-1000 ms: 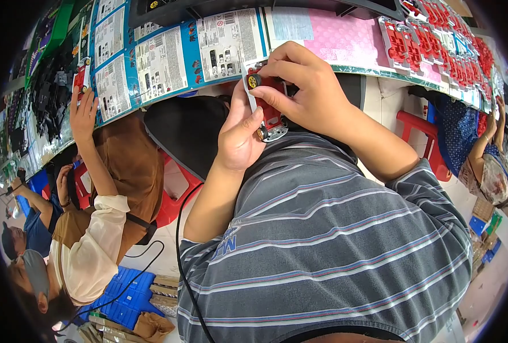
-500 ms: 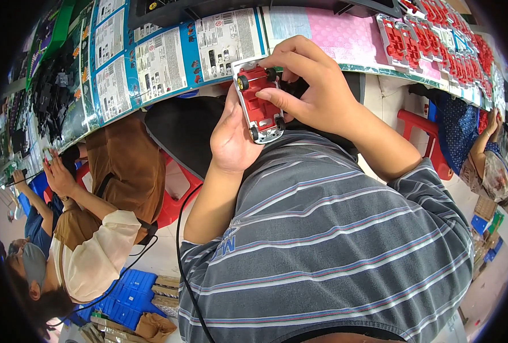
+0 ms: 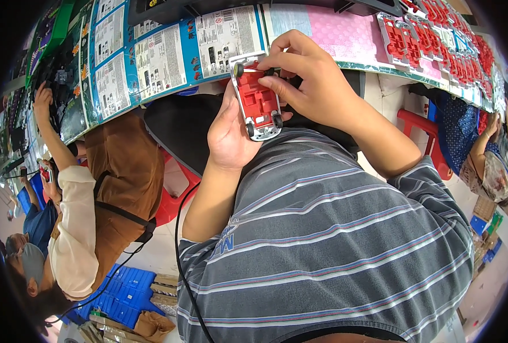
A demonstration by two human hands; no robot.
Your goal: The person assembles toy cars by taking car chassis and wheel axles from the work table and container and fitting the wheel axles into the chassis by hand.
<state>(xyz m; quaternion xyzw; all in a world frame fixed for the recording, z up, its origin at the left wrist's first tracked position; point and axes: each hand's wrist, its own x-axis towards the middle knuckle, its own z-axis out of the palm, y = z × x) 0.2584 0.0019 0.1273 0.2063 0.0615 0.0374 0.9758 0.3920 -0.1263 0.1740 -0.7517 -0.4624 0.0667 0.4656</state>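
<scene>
A toy car (image 3: 260, 106) with a white body and a red underside faces up, wheels showing. My left hand (image 3: 229, 134) grips it from beneath, with fingers along its left side and under it. Dark wheels sit at its upper left and at both lower corners. Over the upper right corner, my right hand (image 3: 306, 74) has thumb and forefinger closed on the car near a dark wheel (image 3: 270, 72). These fingertips partly cover that wheel. The car is held just above my lap, in front of the table edge.
Printed card sheets (image 3: 161, 60) lie on the table beneath a black tray (image 3: 208, 8). Several red-and-white car parts (image 3: 414, 40) stand in rows at the right. Black parts (image 3: 65, 77) are piled at the left, where a co-worker's hand (image 3: 42, 98) reaches. A red stool (image 3: 431, 143) stands at right.
The toy car has shifted slightly left, and its upper-left wheel now shows its dark side instead of a yellow hub. At left, the co-worker's arm has reached up to the black parts.
</scene>
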